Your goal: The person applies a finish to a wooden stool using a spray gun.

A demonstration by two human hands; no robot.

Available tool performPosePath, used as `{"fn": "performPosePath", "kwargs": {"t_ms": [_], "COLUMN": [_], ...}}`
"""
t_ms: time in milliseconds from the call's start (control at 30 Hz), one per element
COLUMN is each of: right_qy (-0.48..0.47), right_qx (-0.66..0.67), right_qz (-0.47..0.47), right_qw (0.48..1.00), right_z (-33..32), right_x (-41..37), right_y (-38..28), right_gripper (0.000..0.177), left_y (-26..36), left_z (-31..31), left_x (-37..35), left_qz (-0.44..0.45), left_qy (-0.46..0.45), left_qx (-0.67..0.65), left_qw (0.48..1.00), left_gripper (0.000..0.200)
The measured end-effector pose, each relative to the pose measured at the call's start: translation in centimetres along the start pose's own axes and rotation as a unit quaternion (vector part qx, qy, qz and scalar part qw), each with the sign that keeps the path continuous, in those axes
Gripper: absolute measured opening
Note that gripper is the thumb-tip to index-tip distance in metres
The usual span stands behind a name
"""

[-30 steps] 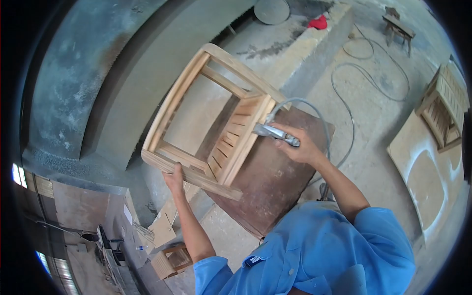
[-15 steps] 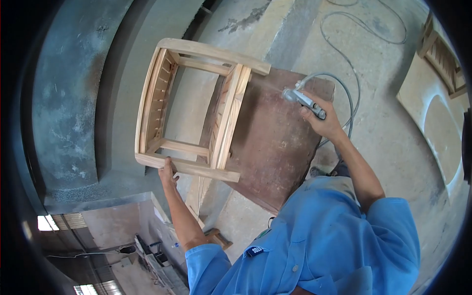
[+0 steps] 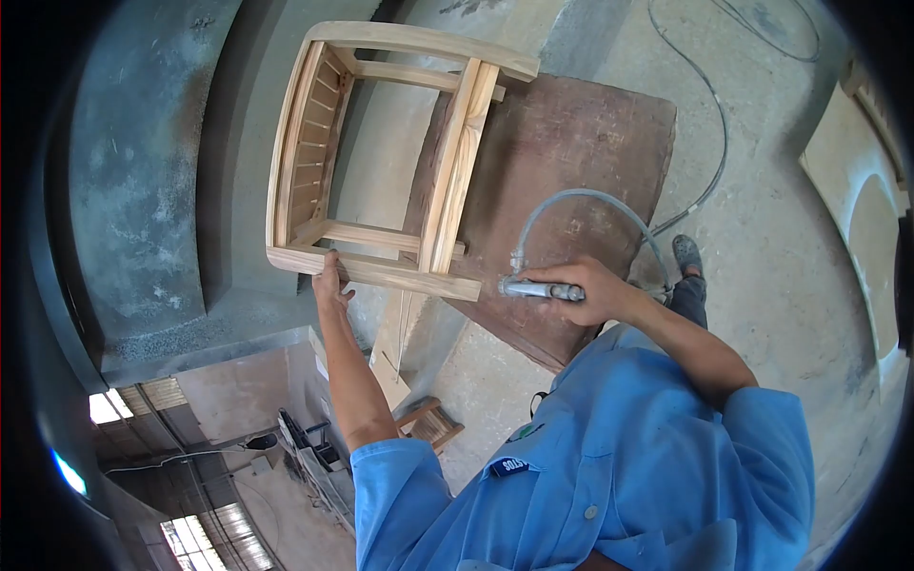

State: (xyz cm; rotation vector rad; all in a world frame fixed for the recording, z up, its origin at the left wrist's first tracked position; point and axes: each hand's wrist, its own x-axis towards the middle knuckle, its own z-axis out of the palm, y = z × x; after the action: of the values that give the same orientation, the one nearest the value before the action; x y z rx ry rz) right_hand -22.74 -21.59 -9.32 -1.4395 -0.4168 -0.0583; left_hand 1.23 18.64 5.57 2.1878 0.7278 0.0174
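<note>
A pale wooden frame (image 3: 455,171) with slatted sides is held up at the upper left. My left hand (image 3: 329,285) grips its lower rail near the left corner. In my right hand (image 3: 595,291) is a metal spray gun (image 3: 541,288), its nozzle pointing left, a little to the right of the frame's lower right end. A grey hose (image 3: 590,192) rises from the gun and loops over to the right. Beneath the frame and gun lies a reddish-brown board (image 3: 590,143).
A large grey curved metal surface (image 3: 143,171) stands at the left. More wooden pieces (image 3: 847,162) lie at the far right. A small wooden item (image 3: 430,423) is on the floor at lower centre. My shoe (image 3: 685,255) shows right of the board.
My right hand has brought the spray gun down and left, toward the frame's lower end. The frame appears higher in view. The mist seen earlier at the nozzle no longer shows.
</note>
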Motion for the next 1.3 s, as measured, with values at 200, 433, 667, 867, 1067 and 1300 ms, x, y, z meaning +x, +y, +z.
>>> {"fn": "performPosePath", "kwargs": {"t_ms": [200, 433, 667, 867, 1067, 1300], "right_qy": [0.139, 0.296, 0.416, 0.312, 0.092, -0.023], "right_qx": [-0.004, -0.076, -0.101, -0.055, 0.114, 0.029], "right_qz": [-0.022, -0.019, -0.038, 0.053, 0.184, 0.136], "right_qw": [0.99, 0.952, 0.903, 0.947, 0.972, 0.99], "right_z": [-1.9, -8.3, -11.3, -8.6, -4.9, -3.7], "right_x": [2.2, 1.7, 1.5, -0.8, -1.9, 1.0], "right_y": [1.6, 3.0, 4.0, 2.7, 3.1, 4.8], "right_gripper": [0.044, 0.042, 0.043, 0.043, 0.038, 0.036], "left_y": [0.1, -0.6, -1.1, -0.9, -0.9, -0.2], "left_z": [0.3, 0.1, -0.1, 0.1, 0.2, 0.7], "left_x": [-0.6, 0.0, 0.1, -2.2, -3.3, -6.2], "left_qz": [0.015, 0.012, 0.029, 0.043, 0.066, 0.039], "left_qy": [0.008, 0.02, 0.007, 0.017, 0.015, -0.009], "left_qx": [0.0, 0.002, 0.004, 0.006, 0.017, 0.007], "left_qw": [1.0, 1.0, 1.0, 0.999, 0.998, 0.999], "left_gripper": [0.082, 0.082, 0.083, 0.082, 0.081, 0.093]}}
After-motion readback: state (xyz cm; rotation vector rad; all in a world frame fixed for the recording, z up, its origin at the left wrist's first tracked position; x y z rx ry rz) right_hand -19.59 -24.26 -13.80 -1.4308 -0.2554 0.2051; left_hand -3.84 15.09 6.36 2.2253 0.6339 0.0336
